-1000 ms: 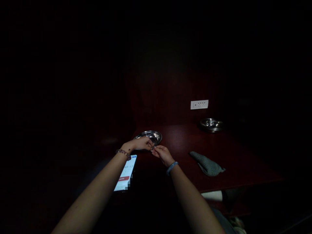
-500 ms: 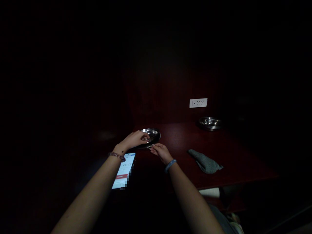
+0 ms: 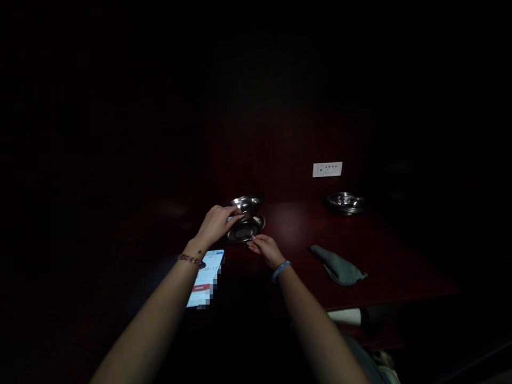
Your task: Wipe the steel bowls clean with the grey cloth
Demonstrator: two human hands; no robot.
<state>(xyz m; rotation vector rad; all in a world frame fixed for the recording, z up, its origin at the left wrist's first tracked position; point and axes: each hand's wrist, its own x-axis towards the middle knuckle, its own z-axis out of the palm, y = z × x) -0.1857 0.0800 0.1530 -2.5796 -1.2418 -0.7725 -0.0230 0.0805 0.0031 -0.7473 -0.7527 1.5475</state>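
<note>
My left hand [image 3: 219, 224] is closed on the near edge of a shiny metal bowl [image 3: 247, 205], raised and tilted over a metal plate [image 3: 242, 233]. Fingers and thumb pinch the bowl's rim. The plate lies on the dark red table [image 3: 288, 224]. At the plate's near right rim, my right hand [image 3: 266, 249] pinches the edge between thumb and fingers. A lit phone [image 3: 208, 274] lies below my left wrist, partly hidden by the forearm.
More stacked metal dishes [image 3: 346, 203] stand at the table's back right. A crumpled grey-green cloth [image 3: 340, 266] lies right of my right hand. A white socket panel [image 3: 327, 169] is on the back wall. Below the table's front edge shows a white roll-like object [image 3: 344, 317].
My left hand has lifted the bowl up off the plate, baring the plate beneath. My right hand stays at the plate's rim.
</note>
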